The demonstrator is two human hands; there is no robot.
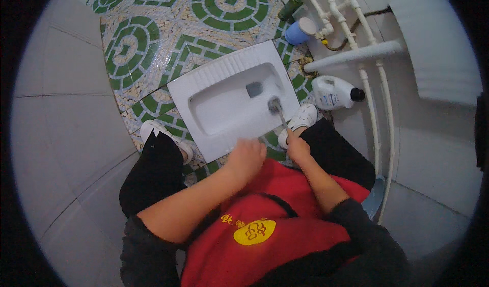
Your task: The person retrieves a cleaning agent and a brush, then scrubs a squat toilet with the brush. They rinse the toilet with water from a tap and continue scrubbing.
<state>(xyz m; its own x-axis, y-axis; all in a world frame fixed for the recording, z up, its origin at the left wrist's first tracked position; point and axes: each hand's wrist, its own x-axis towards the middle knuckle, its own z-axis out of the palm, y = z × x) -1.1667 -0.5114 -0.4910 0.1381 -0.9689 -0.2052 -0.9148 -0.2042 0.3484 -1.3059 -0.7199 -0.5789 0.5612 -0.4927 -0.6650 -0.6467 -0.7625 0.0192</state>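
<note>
My right hand (pixel 298 148) grips the handle of a toilet brush (pixel 282 119). Its round grey head (pixel 274 105) rests on the near right side of a white ceramic squat toilet (pixel 219 149), inside the bowl edge. A dark grey square drain opening (pixel 254 89) shows in the bowl. My left hand (pixel 248 158) hovers above the toilet's near rim, in front of the red apron (pixel 305 231). Its fingers are curled and blurred, and the palm is hidden, so whether it holds anything is unclear.
To the right stand a white jug with a black cap (pixel 333 93), a blue container (pixel 297 34) and a green bottle (pixel 292 7). White pipes (pixel 376 107) run along the tiled wall. My white clogs (pixel 303 118) flank the toilet on a patterned floor (pixel 153 69). A blue basin (pixel 375 197) is partly hidden.
</note>
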